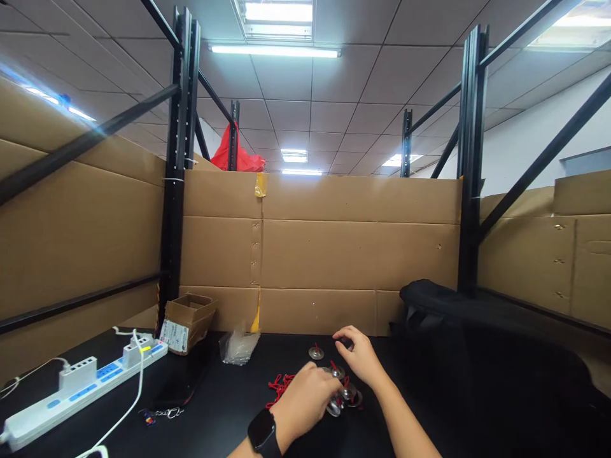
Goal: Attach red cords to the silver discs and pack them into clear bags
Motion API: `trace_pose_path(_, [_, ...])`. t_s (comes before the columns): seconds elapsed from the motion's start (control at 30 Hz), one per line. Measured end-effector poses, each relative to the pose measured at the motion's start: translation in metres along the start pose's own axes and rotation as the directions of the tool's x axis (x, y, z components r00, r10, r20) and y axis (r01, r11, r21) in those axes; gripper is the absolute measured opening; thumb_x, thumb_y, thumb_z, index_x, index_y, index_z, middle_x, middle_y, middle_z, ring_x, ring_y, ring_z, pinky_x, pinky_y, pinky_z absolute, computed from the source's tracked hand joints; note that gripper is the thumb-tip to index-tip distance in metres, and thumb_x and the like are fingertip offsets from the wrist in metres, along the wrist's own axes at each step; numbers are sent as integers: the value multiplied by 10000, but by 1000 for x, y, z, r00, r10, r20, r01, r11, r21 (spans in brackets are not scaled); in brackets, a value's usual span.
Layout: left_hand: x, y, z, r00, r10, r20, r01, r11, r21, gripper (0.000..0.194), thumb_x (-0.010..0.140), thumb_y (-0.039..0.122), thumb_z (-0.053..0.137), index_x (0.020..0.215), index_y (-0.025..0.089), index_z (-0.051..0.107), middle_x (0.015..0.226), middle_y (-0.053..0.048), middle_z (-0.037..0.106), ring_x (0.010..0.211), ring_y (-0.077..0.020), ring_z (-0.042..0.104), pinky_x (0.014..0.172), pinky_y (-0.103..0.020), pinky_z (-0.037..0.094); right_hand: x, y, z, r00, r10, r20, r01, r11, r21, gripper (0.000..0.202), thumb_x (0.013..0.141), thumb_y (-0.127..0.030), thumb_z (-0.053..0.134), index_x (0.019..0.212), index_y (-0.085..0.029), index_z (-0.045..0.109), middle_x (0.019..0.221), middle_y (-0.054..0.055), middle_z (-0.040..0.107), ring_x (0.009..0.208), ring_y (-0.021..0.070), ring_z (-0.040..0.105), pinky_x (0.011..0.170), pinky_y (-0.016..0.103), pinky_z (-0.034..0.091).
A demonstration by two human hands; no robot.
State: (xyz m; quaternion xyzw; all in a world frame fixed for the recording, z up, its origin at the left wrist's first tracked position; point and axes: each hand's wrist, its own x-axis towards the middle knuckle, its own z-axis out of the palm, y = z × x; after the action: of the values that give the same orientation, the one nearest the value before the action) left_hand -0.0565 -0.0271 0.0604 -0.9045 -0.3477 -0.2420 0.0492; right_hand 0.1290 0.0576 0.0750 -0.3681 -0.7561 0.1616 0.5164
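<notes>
Several small silver domed metal discs [334,406] with red cord loops lie in a cluster on the black table; they look like finger cymbals. My left hand [305,395], with a black watch on its wrist, reaches over the cluster's left side. Its fingers are curled down against the discs, and its own body hides what the fingertips hold. Just beyond the cluster, my right hand [360,359] hovers with bent fingers and a gap between thumb and forefinger. One separate disc [316,352] lies to its left. A tangle of red cord [279,387] rests left of my left hand.
On the left are a white power strip [86,391] with cables, a dark phone [176,388] and a keyring [167,413]. A small open carton [188,321] and a clear plastic bag [238,345] stand behind. A black bag [477,362] fills the right side; cardboard walls [319,254] enclose the table.
</notes>
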Motion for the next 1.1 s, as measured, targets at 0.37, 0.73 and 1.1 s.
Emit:
trace_pose_path(0.37, [1, -22, -44, 865, -264, -426, 171, 955, -244, 289, 1003, 312, 418, 994, 260, 703, 1010, -59, 657, 1002, -219, 576, 871, -346, 422, -15, -34, 30, 896, 121, 427, -406, 615, 676, 403, 740, -459, 804, 980, -151, 704, 820, 41, 685, 745, 203, 719, 634, 265, 506])
trace_pose_path(0.73, [1, -21, -33, 863, -253, -437, 123, 945, -304, 232, 928, 291, 546, 1139, 256, 635, 1119, -75, 607, 1064, -231, 557, 913, -362, 444, -16, -40, 36, 919, 102, 382, -384, 461, 800, 443, 621, -286, 909, 908, -180, 589, 857, 26, 709, 668, 114, 661, 556, 185, 453])
trace_pose_path(1.1, [1, -29, -22, 867, -297, -400, 127, 908, -399, 155, 946, 219, 464, 911, 195, 613, 910, -60, 661, 875, -195, 616, 803, -290, 457, -14, -27, 49, 945, 145, 294, -317, 633, 706, 544, 581, -367, 915, 1000, -183, 620, 941, 78, 739, 787, 207, 709, 736, 344, 536])
